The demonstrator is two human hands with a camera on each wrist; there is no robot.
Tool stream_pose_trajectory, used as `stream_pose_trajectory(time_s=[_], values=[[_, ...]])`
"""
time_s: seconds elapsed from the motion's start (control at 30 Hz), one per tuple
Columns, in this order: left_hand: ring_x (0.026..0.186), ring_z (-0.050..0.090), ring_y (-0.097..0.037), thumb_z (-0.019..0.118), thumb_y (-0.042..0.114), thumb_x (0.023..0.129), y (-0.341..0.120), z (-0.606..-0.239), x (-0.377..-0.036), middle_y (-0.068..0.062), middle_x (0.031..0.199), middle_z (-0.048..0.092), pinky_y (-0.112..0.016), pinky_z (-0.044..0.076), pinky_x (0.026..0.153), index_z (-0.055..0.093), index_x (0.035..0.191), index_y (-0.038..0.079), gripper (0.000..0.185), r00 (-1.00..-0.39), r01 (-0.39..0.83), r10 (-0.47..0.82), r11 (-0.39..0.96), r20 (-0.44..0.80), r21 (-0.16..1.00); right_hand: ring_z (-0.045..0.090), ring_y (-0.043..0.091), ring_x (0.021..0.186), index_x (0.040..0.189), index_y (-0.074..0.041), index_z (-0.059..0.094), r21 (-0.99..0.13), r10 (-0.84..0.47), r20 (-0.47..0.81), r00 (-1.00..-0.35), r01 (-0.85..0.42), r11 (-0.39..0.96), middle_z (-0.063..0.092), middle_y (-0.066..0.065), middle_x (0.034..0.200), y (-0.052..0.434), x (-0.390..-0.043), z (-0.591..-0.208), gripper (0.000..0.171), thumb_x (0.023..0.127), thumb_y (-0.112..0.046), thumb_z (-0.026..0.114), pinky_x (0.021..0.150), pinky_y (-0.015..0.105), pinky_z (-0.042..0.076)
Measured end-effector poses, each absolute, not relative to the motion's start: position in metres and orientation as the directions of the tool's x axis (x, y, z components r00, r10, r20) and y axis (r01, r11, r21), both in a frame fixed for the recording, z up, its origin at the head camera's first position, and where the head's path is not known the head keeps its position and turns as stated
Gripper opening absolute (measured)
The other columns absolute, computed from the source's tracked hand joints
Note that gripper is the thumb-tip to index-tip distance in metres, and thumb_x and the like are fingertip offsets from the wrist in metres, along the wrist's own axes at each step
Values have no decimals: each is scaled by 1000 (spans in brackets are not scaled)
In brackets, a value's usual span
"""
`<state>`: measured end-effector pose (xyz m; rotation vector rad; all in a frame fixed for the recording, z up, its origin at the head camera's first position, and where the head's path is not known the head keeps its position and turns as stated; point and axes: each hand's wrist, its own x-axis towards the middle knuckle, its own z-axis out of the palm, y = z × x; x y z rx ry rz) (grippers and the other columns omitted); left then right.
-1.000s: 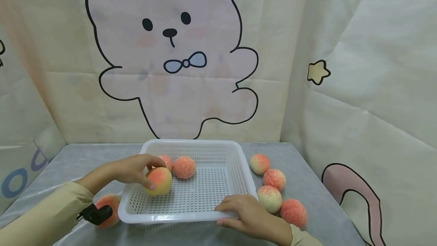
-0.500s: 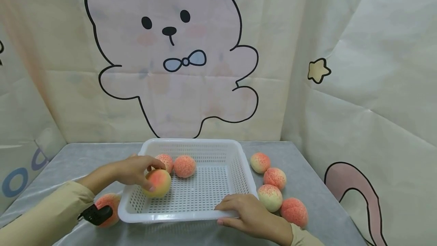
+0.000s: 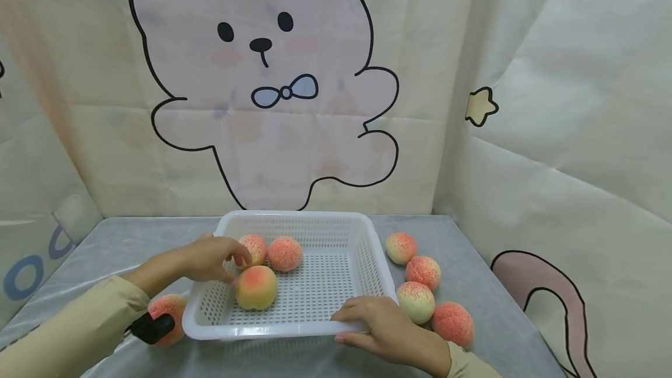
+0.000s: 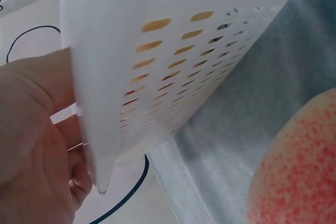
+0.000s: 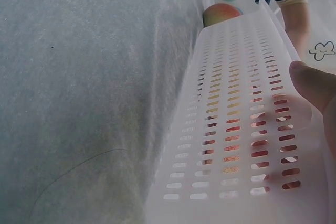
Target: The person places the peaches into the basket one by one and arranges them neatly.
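A white perforated basket (image 3: pixel 375 276) stands on the grey-covered table. My left hand (image 3: pixel 233 267) reaches over its left rim with relaxed fingers and holds nothing. A yellow-pink peach (image 3: pixel 255 287) lies on the basket floor just beside those fingertips. Two more peaches (image 3: pixel 284 253) sit in the back left corner. My right hand (image 3: pixel 362 319) grips the basket's front rim near the right corner. In the right wrist view one finger (image 5: pixel 315 85) curls over the rim of the basket (image 5: pixel 231 145). The left wrist view shows the basket wall (image 4: pixel 157 77) and my palm behind it.
Several peaches (image 3: pixel 422 272) lie on the table right of the basket. Another peach (image 3: pixel 167 307) rests left of it, half hidden by my sleeve and a black wrist clip (image 3: pixel 152 327); it fills the corner of the left wrist view (image 4: pixel 299 171). Printed fabric walls enclose the table.
The peach that my left hand held over the basket now lies on the basket floor, slightly to the right. The left fingers have let go of it. My right hand kept its grip.
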<state>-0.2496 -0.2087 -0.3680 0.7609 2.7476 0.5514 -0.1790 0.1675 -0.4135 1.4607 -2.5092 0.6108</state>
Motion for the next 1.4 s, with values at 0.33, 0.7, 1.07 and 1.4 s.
stream_pose_trajectory(time_s=[0.33,0.7,1.07,1.4], values=[[100,64,-20,68,26,97,-220,-364,-252,-4,109,71,-44,56,84,67,123,5,34,-813,456,582,677,-41,578,66,-4,93,108,-26,75,-252,-787,352,-506,-861,441,74,-15,101,167,-178,-413,18,93,-34,72,80,15,51],[104,64,-17,62,30,101,-237,-358,-241,-7,118,70,-37,54,85,65,127,8,34,-854,444,516,661,63,606,65,-5,91,108,-24,75,-256,-790,367,-491,-870,421,74,-13,99,168,-178,-415,18,94,-34,71,79,12,50],[102,63,1,59,29,103,-266,-361,-222,-3,119,72,-25,52,80,65,127,13,29,-870,459,466,643,162,613,65,-5,91,108,-23,76,-251,-785,375,-493,-869,426,74,-12,99,166,-177,-413,18,94,-34,71,79,12,50],[105,62,3,57,25,104,-284,-366,-211,-7,124,70,-24,53,79,63,131,8,32,-874,436,465,622,141,650,65,-5,90,107,-22,76,-244,-780,381,-496,-868,433,74,-12,98,166,-176,-413,18,92,-31,74,78,12,50]])
